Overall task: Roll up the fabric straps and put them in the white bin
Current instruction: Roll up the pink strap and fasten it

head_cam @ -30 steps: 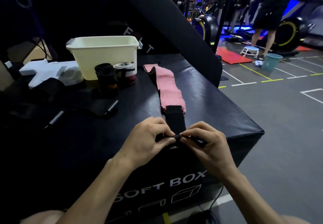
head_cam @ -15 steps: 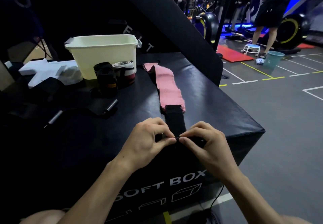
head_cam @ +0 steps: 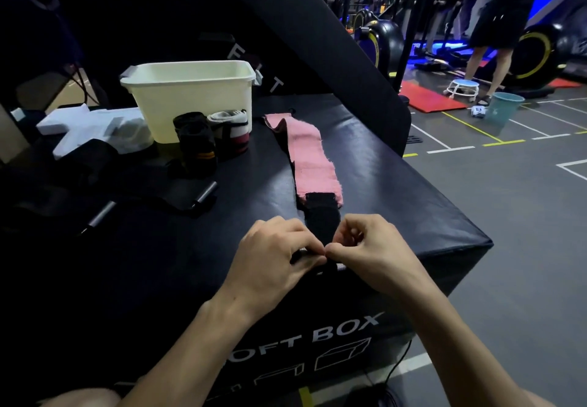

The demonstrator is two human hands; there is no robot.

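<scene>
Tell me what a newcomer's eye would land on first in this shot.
First the two hands, left hand and right hand, meeting at the near edge of the black soft box and pinching the black end of a pink fabric strap, which stretches away across the box top. Next the white bin at the far left of the box, with two rolled straps standing just in front of it.

**Colours on your black box**

Your strap (head_cam: 313, 155) runs pink, ending in a black tab (head_cam: 321, 216). The bin (head_cam: 190, 95) is off-white. In front of it you have a black roll with orange stripes (head_cam: 195, 146) and a white roll banded in red (head_cam: 230, 133). White lettering marks the black box (head_cam: 381, 165); the bucket (head_cam: 503, 106) is teal.
</scene>
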